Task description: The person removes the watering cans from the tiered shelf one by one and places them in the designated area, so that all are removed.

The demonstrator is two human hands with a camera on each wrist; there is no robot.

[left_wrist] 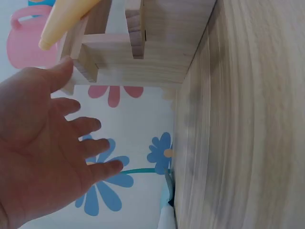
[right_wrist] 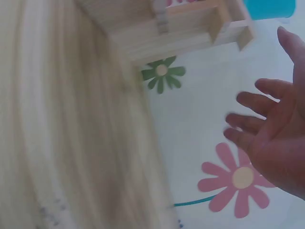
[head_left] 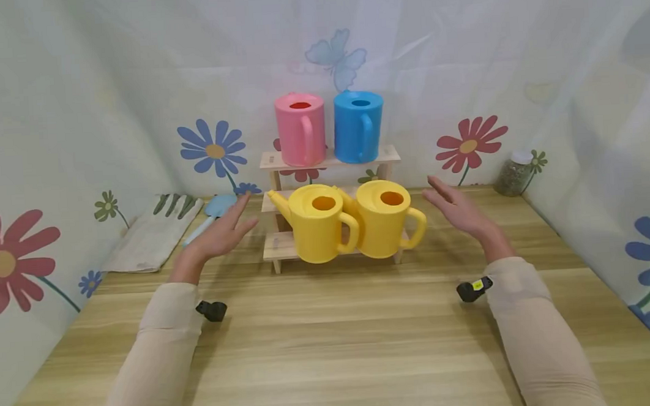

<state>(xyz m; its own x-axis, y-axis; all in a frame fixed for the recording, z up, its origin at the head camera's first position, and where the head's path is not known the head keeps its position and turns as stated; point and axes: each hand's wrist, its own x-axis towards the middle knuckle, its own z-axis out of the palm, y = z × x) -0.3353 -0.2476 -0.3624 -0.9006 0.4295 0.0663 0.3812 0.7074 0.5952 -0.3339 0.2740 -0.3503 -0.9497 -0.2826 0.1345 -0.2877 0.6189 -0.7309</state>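
Two yellow watering cans, a left one [head_left: 316,231] and a right one [head_left: 378,228], stand side by side on the lower part of a wooden tiered stand [head_left: 279,248]. On its top shelf sit a pink watering can [head_left: 294,134] and a blue watering can [head_left: 351,131]. My left hand [head_left: 224,233] is held up left of the stand, fingers extended and nothing in it; the left wrist view shows its bare palm near the stand's side. To the right of the yellow cans my right hand [head_left: 460,211] is raised likewise, fingers spread and bare.
Garden gloves [head_left: 150,236] lie at the back left of the wooden table [head_left: 332,343], beside a light blue hand trowel [head_left: 220,205]. A clear jar with a white lid [head_left: 513,173] stands at the back right. A flowered curtain [head_left: 405,58] hangs behind.
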